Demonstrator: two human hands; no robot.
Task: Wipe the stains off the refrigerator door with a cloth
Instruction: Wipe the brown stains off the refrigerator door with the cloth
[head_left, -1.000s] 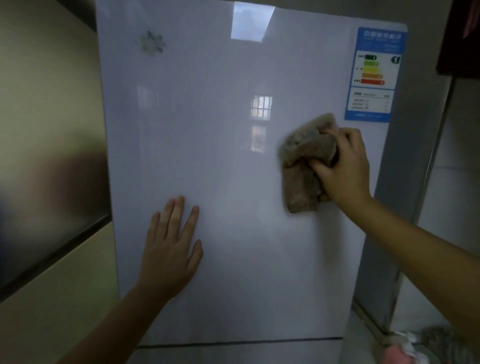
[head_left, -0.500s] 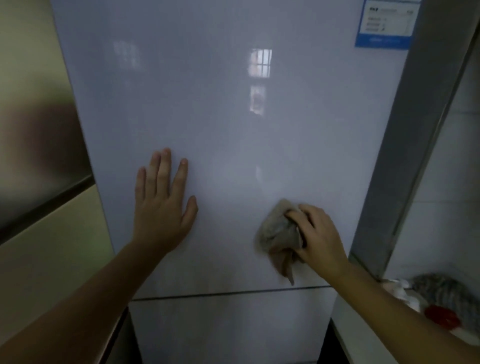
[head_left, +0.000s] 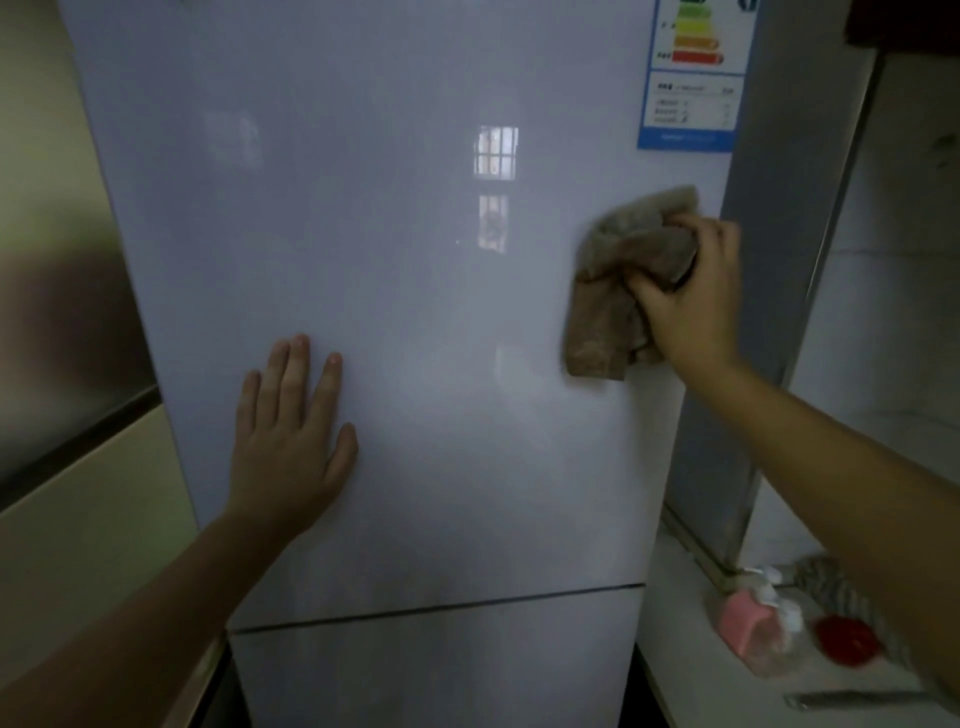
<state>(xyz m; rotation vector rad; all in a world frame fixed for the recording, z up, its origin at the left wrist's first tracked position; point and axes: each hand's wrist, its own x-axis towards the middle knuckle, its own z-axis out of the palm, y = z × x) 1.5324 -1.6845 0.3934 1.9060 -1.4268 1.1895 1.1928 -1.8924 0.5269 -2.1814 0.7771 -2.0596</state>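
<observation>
Here the right hand (head_left: 688, 296) clenched a bunched brown cloth (head_left: 618, 291) against the refrigerator door (head_left: 415, 260), cloth hanging left of the knuckles, apparently touching; the left hand (head_left: 288, 441) lay flat, fingers spread.

The room is dim and a bit grey. The shiny refrigerator door (head_left: 415, 312) shows a small bright window reflection (head_left: 495, 151) near its middle. The cloth (head_left: 618, 291) looks smeared with blur. The corners are darker, and straight lines bend near the edges. The left wall is fuzzy.
</observation>
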